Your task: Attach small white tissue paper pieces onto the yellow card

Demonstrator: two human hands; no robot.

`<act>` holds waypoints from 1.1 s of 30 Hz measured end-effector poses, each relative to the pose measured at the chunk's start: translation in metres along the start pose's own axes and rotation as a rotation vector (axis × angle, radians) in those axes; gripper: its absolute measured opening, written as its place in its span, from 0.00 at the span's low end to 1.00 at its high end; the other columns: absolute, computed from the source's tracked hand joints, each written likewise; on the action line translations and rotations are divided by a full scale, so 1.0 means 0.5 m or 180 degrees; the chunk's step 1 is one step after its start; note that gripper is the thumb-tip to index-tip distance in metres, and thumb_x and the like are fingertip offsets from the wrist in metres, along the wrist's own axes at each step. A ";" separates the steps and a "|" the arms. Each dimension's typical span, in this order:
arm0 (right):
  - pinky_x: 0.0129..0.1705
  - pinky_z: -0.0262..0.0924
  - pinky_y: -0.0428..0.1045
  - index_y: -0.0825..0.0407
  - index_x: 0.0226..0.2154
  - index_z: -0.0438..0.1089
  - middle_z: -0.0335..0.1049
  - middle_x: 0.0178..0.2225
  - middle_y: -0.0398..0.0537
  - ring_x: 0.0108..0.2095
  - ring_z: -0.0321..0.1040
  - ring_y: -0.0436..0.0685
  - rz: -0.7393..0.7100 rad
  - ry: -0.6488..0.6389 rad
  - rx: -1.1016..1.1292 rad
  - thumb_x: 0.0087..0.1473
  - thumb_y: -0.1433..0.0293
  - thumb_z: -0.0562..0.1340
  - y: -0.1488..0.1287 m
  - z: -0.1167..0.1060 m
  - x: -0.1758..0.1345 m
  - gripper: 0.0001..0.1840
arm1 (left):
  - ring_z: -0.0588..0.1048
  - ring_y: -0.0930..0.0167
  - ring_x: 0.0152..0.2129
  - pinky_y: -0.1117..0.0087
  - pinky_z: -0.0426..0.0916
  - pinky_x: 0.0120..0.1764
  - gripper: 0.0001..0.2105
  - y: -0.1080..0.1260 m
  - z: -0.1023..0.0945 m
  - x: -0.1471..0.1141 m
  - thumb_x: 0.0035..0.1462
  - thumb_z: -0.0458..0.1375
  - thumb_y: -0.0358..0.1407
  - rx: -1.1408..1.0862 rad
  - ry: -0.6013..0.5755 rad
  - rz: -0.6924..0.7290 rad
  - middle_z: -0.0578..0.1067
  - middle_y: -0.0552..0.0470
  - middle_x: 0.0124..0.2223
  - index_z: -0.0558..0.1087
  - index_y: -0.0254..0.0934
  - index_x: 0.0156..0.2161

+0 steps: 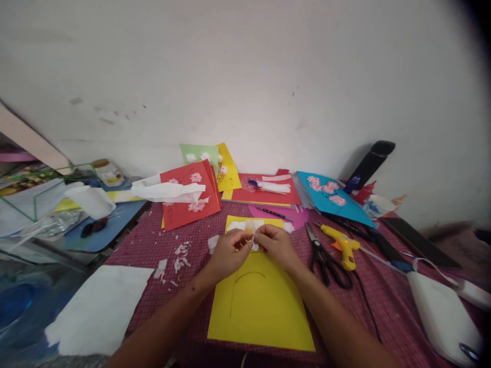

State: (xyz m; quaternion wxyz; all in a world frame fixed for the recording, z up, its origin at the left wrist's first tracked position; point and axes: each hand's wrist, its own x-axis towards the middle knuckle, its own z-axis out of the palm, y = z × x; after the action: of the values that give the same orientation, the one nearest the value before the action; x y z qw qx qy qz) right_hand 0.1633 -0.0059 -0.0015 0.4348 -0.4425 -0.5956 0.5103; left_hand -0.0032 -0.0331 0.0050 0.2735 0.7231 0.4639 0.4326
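Observation:
Over the top part of a yellow paper sheet [264, 312], my left hand [230, 253] and my right hand [278, 246] meet, fingertips almost touching. Both pinch a small piece of white tissue paper [254, 243] between thumb and forefinger. Other white tissue pieces [235, 225] lie at the sheet's top edge behind my fingers, and one more [213, 243] sits left of it. Curved pencil lines [250, 274] are drawn on the sheet. To the right of my right hand lie black-handled scissors [329, 260] and a yellow hot glue gun [343, 246] with a cord.
Red cards with pink paper flowers [187, 197] stand at the back left, under a white tissue strip [169, 192]. A blue flowered card [333, 194] leans at the back right. White scraps [181, 257] and a large tissue sheet [102, 306] lie left. A white device [441, 312] is at right.

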 end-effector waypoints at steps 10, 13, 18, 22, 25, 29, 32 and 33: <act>0.21 0.49 0.43 0.55 0.26 0.70 0.64 0.20 0.41 0.19 0.55 0.46 -0.0141 -0.0340 0.0186 0.53 0.65 0.60 -0.013 0.006 -0.005 0.10 | 0.73 0.73 0.28 0.74 0.67 0.32 0.07 -0.019 0.006 0.004 0.53 0.56 0.34 -0.1104 -0.0105 -0.0746 0.77 0.51 0.34 0.74 0.35 0.36; 0.21 0.50 0.43 0.54 0.27 0.69 0.65 0.22 0.41 0.19 0.56 0.46 -0.0111 -0.0345 0.0226 0.52 0.66 0.60 -0.008 0.007 -0.005 0.09 | 0.72 0.75 0.25 0.75 0.66 0.29 0.07 -0.014 0.002 0.006 0.53 0.56 0.35 -0.1058 -0.0052 -0.0771 0.76 0.52 0.31 0.74 0.35 0.35; 0.22 0.51 0.43 0.54 0.26 0.68 0.62 0.21 0.40 0.19 0.56 0.46 -0.0139 -0.0394 0.0155 0.51 0.68 0.60 -0.004 0.007 -0.006 0.07 | 0.71 0.75 0.23 0.76 0.65 0.28 0.08 -0.011 0.000 0.004 0.55 0.55 0.37 -0.0911 -0.0045 -0.0761 0.74 0.53 0.28 0.74 0.34 0.33; 0.22 0.52 0.43 0.54 0.26 0.68 0.62 0.21 0.39 0.20 0.56 0.46 -0.0163 -0.0409 0.0102 0.51 0.68 0.60 -0.009 0.006 -0.007 0.07 | 0.71 0.75 0.24 0.75 0.65 0.29 0.08 -0.015 -0.001 0.002 0.55 0.55 0.37 -0.0764 -0.0027 -0.0718 0.75 0.53 0.28 0.75 0.35 0.34; 0.23 0.52 0.43 0.54 0.26 0.68 0.62 0.22 0.39 0.20 0.57 0.46 -0.0143 -0.0411 0.0068 0.50 0.68 0.61 -0.011 0.007 -0.008 0.06 | 0.72 0.74 0.25 0.75 0.66 0.29 0.08 -0.015 -0.002 0.002 0.54 0.56 0.37 -0.0709 -0.0033 -0.0714 0.75 0.53 0.29 0.75 0.35 0.34; 0.23 0.53 0.43 0.54 0.25 0.67 0.61 0.21 0.39 0.20 0.57 0.46 -0.0074 -0.0380 0.0030 0.49 0.69 0.61 -0.016 0.010 -0.009 0.06 | 0.72 0.74 0.25 0.75 0.66 0.29 0.07 -0.014 -0.003 0.003 0.54 0.56 0.36 -0.0679 -0.0042 -0.0709 0.75 0.52 0.29 0.74 0.35 0.33; 0.22 0.53 0.43 0.54 0.25 0.67 0.61 0.21 0.39 0.20 0.57 0.46 -0.0060 -0.0383 0.0020 0.48 0.69 0.61 -0.019 0.011 -0.008 0.05 | 0.71 0.74 0.25 0.75 0.65 0.29 0.07 -0.015 -0.002 0.003 0.54 0.56 0.36 -0.0694 -0.0050 -0.0695 0.74 0.52 0.29 0.74 0.35 0.32; 0.23 0.53 0.43 0.54 0.25 0.67 0.61 0.21 0.39 0.20 0.57 0.46 -0.0063 -0.0391 0.0022 0.48 0.69 0.61 -0.019 0.011 -0.008 0.05 | 0.71 0.74 0.24 0.75 0.65 0.29 0.07 -0.016 -0.001 0.003 0.54 0.56 0.36 -0.0706 -0.0047 -0.0695 0.74 0.52 0.28 0.74 0.35 0.32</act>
State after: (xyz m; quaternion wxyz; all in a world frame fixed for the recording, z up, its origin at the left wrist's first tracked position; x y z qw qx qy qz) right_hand 0.1582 -0.0120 0.0072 0.4040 -0.4030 -0.6237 0.5342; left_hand -0.0069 -0.0286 -0.0003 0.4004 0.6369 0.4871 0.4435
